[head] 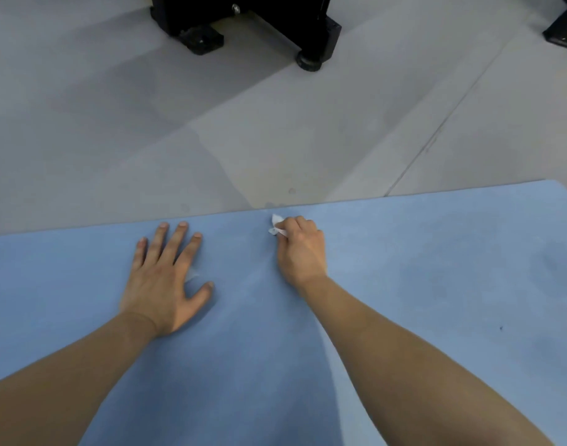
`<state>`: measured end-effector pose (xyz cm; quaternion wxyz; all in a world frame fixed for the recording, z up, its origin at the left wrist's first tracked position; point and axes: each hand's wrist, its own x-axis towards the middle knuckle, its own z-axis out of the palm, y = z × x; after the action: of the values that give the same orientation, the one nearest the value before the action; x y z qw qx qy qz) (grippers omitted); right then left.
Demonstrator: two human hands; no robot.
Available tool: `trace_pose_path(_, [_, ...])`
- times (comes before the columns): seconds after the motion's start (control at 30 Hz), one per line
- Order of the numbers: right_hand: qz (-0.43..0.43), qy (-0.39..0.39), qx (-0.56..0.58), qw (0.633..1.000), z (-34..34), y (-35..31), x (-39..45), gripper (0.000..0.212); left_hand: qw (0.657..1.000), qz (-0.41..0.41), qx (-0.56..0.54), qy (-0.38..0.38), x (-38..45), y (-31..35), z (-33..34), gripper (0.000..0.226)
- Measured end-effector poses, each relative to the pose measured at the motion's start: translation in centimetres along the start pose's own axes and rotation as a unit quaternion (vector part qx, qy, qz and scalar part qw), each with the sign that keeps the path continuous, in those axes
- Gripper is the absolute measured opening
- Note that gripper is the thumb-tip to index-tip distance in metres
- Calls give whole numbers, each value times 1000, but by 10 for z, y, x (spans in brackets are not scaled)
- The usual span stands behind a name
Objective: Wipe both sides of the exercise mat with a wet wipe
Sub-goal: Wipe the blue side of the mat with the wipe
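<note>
While the left hand (166, 278) lies flat with fingers spread on the exercise mat (436, 284), the right hand (300, 249) rubs a wet wipe (277, 225) near the far edge.

The blue mat lies unrolled on the grey floor (179, 123), filling the lower view. The right fingers curl round the bunched white wipe and press it to the mat. Darker, possibly damp patches to the right suggest part of this face is done; the rest of it, I judge, remains, as does the whole underside after a flip.
</note>
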<state>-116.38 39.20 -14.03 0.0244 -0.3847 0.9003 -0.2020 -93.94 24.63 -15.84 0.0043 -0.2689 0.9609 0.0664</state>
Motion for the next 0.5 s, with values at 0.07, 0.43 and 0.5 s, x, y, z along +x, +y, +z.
trace_pose_path(0.07, [-36,-7,-28,999,-7,15,3,8,1000,-1,3,4,0,0,0,92])
trace_pose_path(0.43, [220,41,-130,966,-79,169,-3,20,1000,3,17,2,1,-2,3,92])
trace_pose_path(0.5, [180,58,-71,979,-56,129,-8,21,1000,2,19,0,1,-2,3,92])
